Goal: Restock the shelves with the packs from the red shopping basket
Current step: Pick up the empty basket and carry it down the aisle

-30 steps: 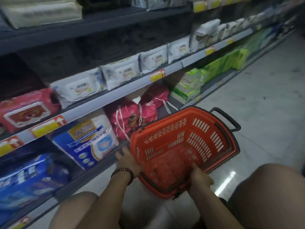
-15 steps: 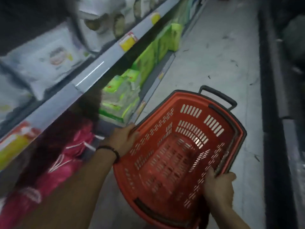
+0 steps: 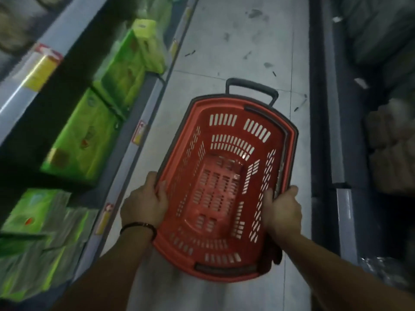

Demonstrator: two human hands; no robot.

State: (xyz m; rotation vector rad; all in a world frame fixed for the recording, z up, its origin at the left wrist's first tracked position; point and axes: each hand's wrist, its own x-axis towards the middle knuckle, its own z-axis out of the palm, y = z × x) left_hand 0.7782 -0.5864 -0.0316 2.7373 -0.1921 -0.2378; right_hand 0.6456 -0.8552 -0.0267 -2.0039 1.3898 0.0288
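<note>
Gripping basket [image 3: 233, 131] side rims, aisle floor [image 3: 235, 52] beyond

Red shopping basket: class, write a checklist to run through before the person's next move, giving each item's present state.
1. Red shopping basket emptied of packs: ok, its slotted bottom shows bare.
2. Left hand grips the basket's left rim: ok.
3. Right hand grips the right rim: ok.
4. Aisle floor ahead passable: ok, only small dark scraps.
5. Green packs on the left shelf sit straight: cannot tell, blurred.
</note>
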